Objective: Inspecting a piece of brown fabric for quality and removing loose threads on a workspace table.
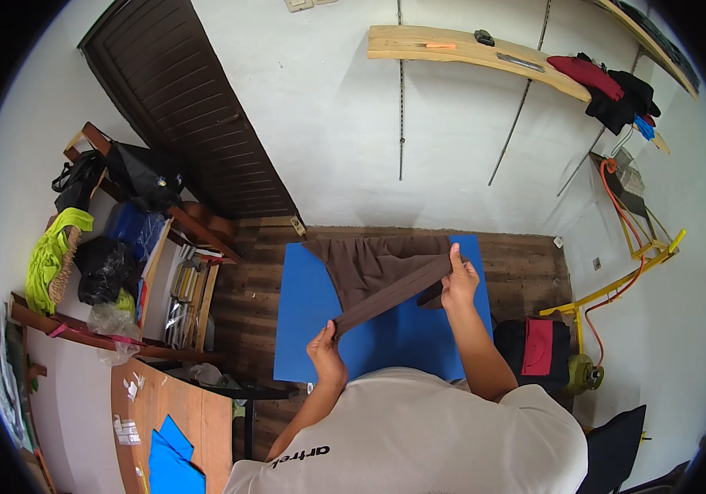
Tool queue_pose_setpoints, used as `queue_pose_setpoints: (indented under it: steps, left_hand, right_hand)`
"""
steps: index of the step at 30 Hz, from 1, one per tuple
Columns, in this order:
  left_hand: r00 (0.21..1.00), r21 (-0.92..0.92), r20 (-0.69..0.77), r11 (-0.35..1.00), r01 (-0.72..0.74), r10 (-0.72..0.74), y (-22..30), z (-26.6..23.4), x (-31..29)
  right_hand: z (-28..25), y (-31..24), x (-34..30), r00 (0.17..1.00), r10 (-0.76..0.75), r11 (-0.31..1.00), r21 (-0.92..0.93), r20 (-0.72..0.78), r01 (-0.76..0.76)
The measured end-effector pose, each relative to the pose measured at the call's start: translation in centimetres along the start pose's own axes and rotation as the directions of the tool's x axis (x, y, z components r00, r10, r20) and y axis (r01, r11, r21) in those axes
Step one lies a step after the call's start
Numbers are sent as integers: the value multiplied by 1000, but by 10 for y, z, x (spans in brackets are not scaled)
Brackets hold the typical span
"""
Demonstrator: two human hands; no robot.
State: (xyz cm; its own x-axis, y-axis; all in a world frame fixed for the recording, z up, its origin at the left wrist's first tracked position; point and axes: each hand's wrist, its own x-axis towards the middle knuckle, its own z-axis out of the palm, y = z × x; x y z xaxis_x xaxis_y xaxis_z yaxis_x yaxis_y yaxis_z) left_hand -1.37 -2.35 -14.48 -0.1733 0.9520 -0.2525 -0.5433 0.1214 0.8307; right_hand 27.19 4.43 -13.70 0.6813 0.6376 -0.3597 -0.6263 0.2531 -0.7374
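Note:
A dark brown garment (374, 267), whose exact kind I cannot make out, lies partly over the far side of the blue tabletop (302, 329). Its near edge is a long, flat band like a waistband, stretched taut on a slant between my hands. My left hand (326, 356) pinches the lower left end of the band, close to the table's near edge. At the upper right end, my right hand (458, 284) grips the cloth with the thumb on top. Loose folds spread away from the band toward the wall.
To the left, a wooden rack (98, 333) holds bags and cloths. Blue pieces (173, 457) lie on a wooden table (205, 403). A wall shelf (460, 53) is ahead. Right of the blue table are a black and red bundle (537, 347) and a yellow frame (617, 284) with an orange hose.

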Motion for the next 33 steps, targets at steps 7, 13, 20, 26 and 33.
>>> queue_pose_setpoints:
  steps: [7,13,20,26,33]
  left_hand:
    - [991,-32,-116,997,64,-68,-2,-3,-3]
    - [988,17,-146,999,48,-46,-3,-5,-9]
    - [968,-21,-233,996,89,-91,-1,-7,-14]
    - [972,-19,-210,994,105,-107,-5,-11,-13]
    - [956,-71,-238,985,158,-170,-6,-17,-8]
  right_hand:
    - [-9,7,8,1000,17,998,-59,-7,-18]
    - [-13,19,8,999,12,1000,18,-35,-11]
    - [-16,20,14,1000,12,998,-55,-3,-12]
    - [-11,25,20,997,-63,998,15,-35,63]
    - [-25,14,19,999,3,999,-34,-43,-5]
